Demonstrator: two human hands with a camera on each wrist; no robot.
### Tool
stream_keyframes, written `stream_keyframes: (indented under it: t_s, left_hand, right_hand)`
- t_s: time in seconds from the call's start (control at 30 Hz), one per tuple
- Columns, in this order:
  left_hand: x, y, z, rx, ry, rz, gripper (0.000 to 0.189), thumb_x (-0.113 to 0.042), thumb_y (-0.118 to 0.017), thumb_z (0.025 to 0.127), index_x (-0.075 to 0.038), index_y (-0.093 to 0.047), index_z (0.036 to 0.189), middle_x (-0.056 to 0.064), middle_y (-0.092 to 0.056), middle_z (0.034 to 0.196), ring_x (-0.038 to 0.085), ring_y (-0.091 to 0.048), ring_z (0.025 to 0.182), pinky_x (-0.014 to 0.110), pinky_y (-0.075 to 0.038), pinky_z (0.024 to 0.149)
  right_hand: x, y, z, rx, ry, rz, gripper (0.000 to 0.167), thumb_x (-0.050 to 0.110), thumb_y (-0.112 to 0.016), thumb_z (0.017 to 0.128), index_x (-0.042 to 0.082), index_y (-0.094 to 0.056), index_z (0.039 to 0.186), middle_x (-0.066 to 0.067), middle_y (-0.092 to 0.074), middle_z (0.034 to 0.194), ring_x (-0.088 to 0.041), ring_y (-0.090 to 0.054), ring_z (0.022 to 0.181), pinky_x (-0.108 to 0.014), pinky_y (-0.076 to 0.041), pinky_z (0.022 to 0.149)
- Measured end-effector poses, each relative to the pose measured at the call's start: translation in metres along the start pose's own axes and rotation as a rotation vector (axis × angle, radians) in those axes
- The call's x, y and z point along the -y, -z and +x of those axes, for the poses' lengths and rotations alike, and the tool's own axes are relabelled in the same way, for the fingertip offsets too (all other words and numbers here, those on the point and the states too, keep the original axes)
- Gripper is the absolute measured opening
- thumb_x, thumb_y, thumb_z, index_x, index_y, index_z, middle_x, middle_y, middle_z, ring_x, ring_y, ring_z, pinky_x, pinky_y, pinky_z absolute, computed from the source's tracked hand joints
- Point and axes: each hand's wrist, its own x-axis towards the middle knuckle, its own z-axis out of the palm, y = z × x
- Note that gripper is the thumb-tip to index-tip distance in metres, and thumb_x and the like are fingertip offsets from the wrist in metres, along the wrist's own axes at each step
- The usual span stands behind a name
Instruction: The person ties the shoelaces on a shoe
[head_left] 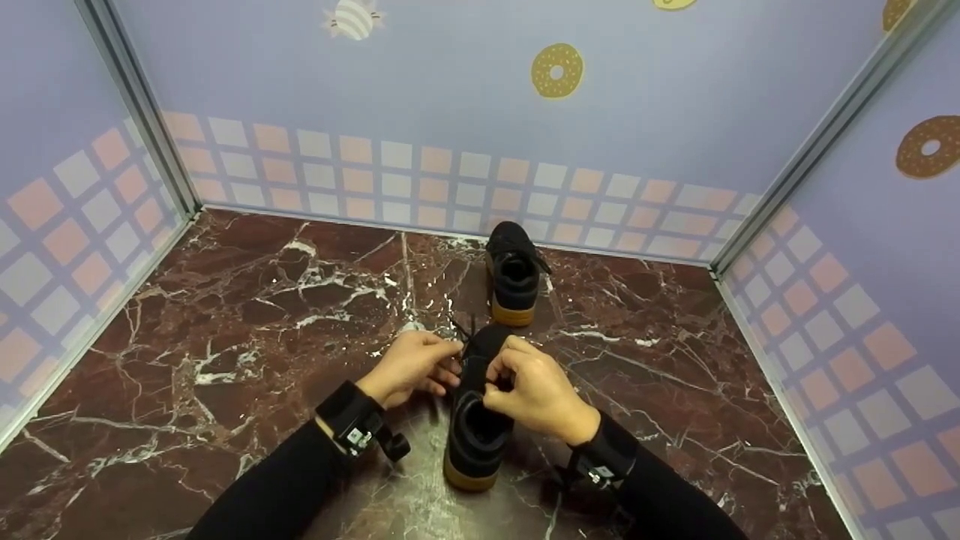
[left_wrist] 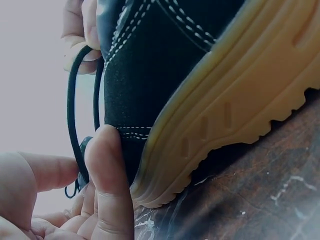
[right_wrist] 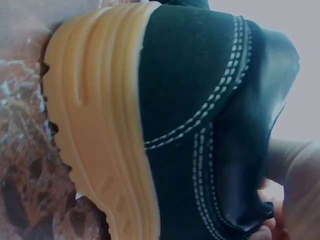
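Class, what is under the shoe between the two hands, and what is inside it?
Under the near shoe is marbled surface, though the patch beneath its tan sole is covered. Inside, dark lining shows at the opening; the upper hides the rest.

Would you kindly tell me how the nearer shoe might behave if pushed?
The nearer shoe would probably resist tipping, since it stands on a thick sole. The notched tread may limit sliding. Its thin, curved lace would likely flop.

Right hand: room outward, shoe ahead
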Motion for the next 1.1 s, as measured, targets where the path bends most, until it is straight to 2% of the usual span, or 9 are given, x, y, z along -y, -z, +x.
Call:
stream_keyframes:
  t_s: [0.13,0.27,0.5,0.73,0.83,0.93,1.0,1.1]
  left_hand:
    - [0.001,0.000,0.001,0.010,0.001,-0.007,0.026,-0.021,-0.071,0.111,0.005,-0.075,0.109,0.013,-0.076,0.086,0.018,-0.075,0.065,0.028,-0.061,0.053]
    - [0.002,0.001,0.003,0.015,0.003,-0.003,0.028,-0.023,-0.069,0.111,0.004,-0.074,0.107,0.012,-0.075,0.085,0.017,-0.074,0.064,0.028,-0.060,0.052]
    - [0.001,0.007,0.007,-0.030,-0.020,0.053,0.031,-0.022,-0.065,0.113,0.007,-0.073,0.107,0.011,-0.073,0.083,0.017,-0.070,0.060,0.028,-0.059,0.049]
    - [0.001,0.011,0.013,-0.055,-0.061,0.090,0.028,-0.020,-0.066,0.112,0.005,-0.071,0.101,0.012,-0.072,0.083,0.016,-0.069,0.060,0.028,-0.059,0.050]
    - [0.002,0.012,0.019,-0.044,-0.124,0.106,0.024,-0.015,-0.066,0.112,0.008,-0.070,0.105,0.011,-0.071,0.083,0.016,-0.068,0.060,0.028,-0.059,0.050]
    - [0.001,0.013,0.026,-0.025,-0.220,0.170,0.021,-0.007,-0.066,0.111,0.012,-0.069,0.116,0.013,-0.071,0.084,0.016,-0.067,0.060,0.027,-0.059,0.050]
    - [0.001,0.014,0.030,-0.017,-0.279,0.264,0.021,-0.005,-0.065,0.111,0.012,-0.069,0.123,0.015,-0.070,0.084,0.016,-0.066,0.059,0.027,-0.057,0.049]
    - [-0.002,0.016,0.035,-0.009,-0.331,0.446,0.026,-0.004,-0.065,0.111,0.005,-0.071,0.134,0.015,-0.071,0.082,0.016,-0.065,0.056,0.027,-0.055,0.047]
  right_hand:
    - [-0.001,0.000,0.000,-0.005,-0.011,0.020,0.018,0.003,-0.084,0.080,0.013,-0.071,0.086,0.004,-0.056,0.088,-0.010,-0.057,0.077,-0.026,-0.051,0.068]
    - [-0.003,-0.003,-0.001,-0.040,0.021,0.042,0.014,0.003,-0.085,0.088,0.012,-0.075,0.087,0.003,-0.057,0.087,-0.011,-0.056,0.076,-0.025,-0.050,0.067]
    - [-0.003,-0.004,-0.003,-0.076,0.082,0.043,0.012,0.005,-0.086,0.093,0.012,-0.077,0.088,0.002,-0.057,0.086,-0.009,-0.053,0.073,-0.025,-0.048,0.065]
    - [-0.006,-0.005,-0.004,-0.081,0.087,0.061,0.013,0.005,-0.084,0.096,0.012,-0.076,0.088,0.004,-0.057,0.078,-0.005,-0.049,0.067,-0.024,-0.044,0.061]
    - [-0.006,-0.005,-0.004,-0.084,0.088,0.070,0.013,0.005,-0.084,0.096,0.011,-0.075,0.088,0.005,-0.059,0.078,-0.005,-0.050,0.067,-0.024,-0.045,0.060]
    - [-0.007,-0.005,-0.004,-0.085,0.093,0.078,0.014,0.005,-0.084,0.097,0.011,-0.075,0.088,0.004,-0.060,0.078,-0.005,-0.051,0.066,-0.024,-0.045,0.060]
    - [-0.007,-0.005,-0.004,-0.084,0.096,0.084,0.013,0.006,-0.084,0.097,0.011,-0.075,0.088,0.004,-0.060,0.078,-0.005,-0.051,0.067,-0.023,-0.045,0.060]
    - [-0.008,-0.006,-0.004,-0.084,0.100,0.081,0.013,0.006,-0.084,0.097,0.011,-0.076,0.089,0.005,-0.060,0.078,-0.005,-0.051,0.067,-0.023,-0.045,0.060]
